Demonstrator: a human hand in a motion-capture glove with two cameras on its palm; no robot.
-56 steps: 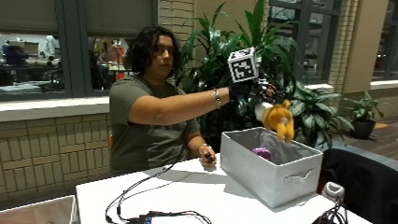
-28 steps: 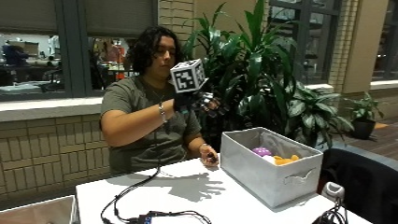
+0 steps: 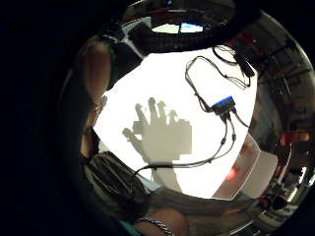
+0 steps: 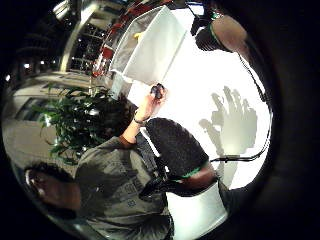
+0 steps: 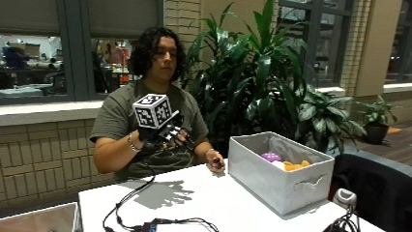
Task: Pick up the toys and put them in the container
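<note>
My gloved right hand [image 5: 169, 138] hovers above the white table [image 5: 219, 205], well left of the grey fabric container [image 5: 283, 179]. Its fingers are spread and hold nothing. Its splayed shadow [image 3: 158, 132] falls on the tabletop. Inside the container lie a purple toy [image 5: 270, 156] and an orange toy [image 5: 295, 166]. The thumb side palm view shows the container [image 4: 150, 47] with a yellow-orange toy [image 4: 138, 35] in it. The bare left hand [image 5: 215, 166] rests on the table beside the container and pinches a small dark object [image 4: 157, 91].
Black cables and a small hub [image 5: 157, 224] lie on the table's near left part. A pale bin [image 5: 38, 220] stands at the table's left corner. Large potted plants [image 5: 257, 82] stand behind the container. A dark chair back [image 5: 380, 188] is at the right.
The gloved hand held the orange toy over the container, let it drop in, and has drawn back left and down to over the table, now empty.
</note>
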